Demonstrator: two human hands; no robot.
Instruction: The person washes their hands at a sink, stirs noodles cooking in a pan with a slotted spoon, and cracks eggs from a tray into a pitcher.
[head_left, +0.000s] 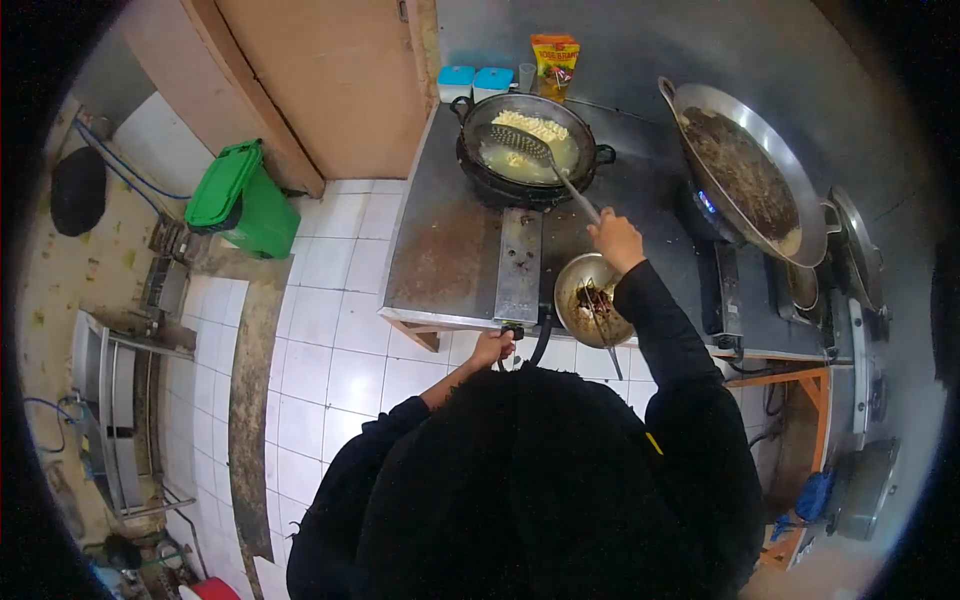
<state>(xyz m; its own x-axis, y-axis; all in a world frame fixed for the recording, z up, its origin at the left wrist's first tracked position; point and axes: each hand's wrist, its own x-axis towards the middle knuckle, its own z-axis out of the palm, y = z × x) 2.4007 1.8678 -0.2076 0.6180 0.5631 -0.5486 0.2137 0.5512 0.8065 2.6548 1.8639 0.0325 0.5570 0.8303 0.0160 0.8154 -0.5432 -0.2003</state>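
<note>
My right hand is closed around the handle of a long slotted ladle. The ladle's perforated head is in a black-rimmed wok on the left burner, over pale yellow pieces in cloudy liquid. My left hand is closed on the black stove knob at the counter's front edge. Below my right hand, a metal bowl holds dark residue and a thin utensil.
A large wok of dark brown contents sits on the right burner. Blue-lidded containers and a yellow-red packet stand along the back wall. To the left are a green bin and a door.
</note>
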